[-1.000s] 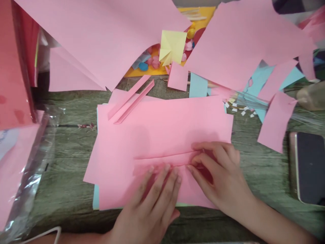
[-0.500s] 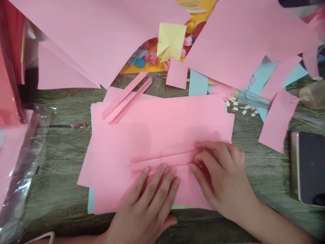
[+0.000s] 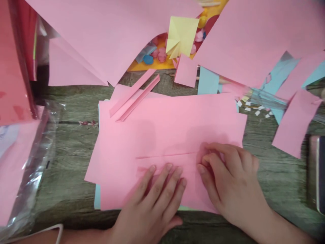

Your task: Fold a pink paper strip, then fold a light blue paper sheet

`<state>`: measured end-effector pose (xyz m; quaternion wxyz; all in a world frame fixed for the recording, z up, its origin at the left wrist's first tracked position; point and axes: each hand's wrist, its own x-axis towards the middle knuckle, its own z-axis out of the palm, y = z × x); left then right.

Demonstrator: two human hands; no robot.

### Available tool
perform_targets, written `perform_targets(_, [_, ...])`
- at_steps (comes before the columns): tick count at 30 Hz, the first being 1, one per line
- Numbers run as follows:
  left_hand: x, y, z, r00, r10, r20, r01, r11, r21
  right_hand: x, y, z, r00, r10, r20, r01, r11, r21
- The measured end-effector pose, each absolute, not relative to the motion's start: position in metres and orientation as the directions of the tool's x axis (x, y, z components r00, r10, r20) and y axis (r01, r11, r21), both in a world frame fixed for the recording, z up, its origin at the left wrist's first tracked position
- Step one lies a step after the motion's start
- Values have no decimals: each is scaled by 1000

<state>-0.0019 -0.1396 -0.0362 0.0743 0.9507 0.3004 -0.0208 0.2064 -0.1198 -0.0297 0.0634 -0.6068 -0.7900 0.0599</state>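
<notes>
A narrow pink paper strip point(image 3: 166, 160) with a crease along it lies on a stack of pink paper sheets point(image 3: 122, 139), blue edges showing beneath. My left hand point(image 3: 152, 203) rests flat, fingers apart, its fingertips at the strip's near edge. At the strip's right end, my right hand point(image 3: 233, 183) has thumb and fingers pinched together on it; the fingers hide that end. Two folded pink strips point(image 3: 138, 98) lie slantwise across the stack's upper left corner.
Large pink sheets point(image 3: 101, 27) and a creased yellow square point(image 3: 181, 35) lie at the back over a yellow tray with small pieces. Pink and blue offcuts point(image 3: 297, 122) are on the right, beside a phone point(image 3: 315, 173). Clear plastic packaging point(image 3: 43, 159) lies left on the wooden table.
The whole scene has shifted right in the view, leaving the phone partly cut off. The strip's near edge looks flatter against the stack. Both hands keep nearly the same place on the paper.
</notes>
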Motion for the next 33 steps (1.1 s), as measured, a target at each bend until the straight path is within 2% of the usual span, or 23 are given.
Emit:
perform_targets(12, [2, -143, -35, 785, 616, -62, 619, -779, 97, 205, -118, -24, -260, 966, -5, 956, 257, -141])
perform_targets(18, [9, -143, -34, 789, 614, 13, 613, -789, 43, 205, -115, -24, -258, 966, -27, 958, 252, -137])
perform_targets(25, [14, -137, -42, 779, 622, 76, 621, -783, 41, 205, -117, -24, -241, 970, -30, 957, 232, -173])
perform_targets(28, [16, -137, -43, 764, 639, 91, 639, -768, 40, 209, -116, -23, -227, 973, -37, 954, 215, -207])
perform_targets(33, [18, -136, -41, 761, 645, 70, 642, -764, 62, 223, -109, -22, -224, 970, -95, 918, 177, -356])
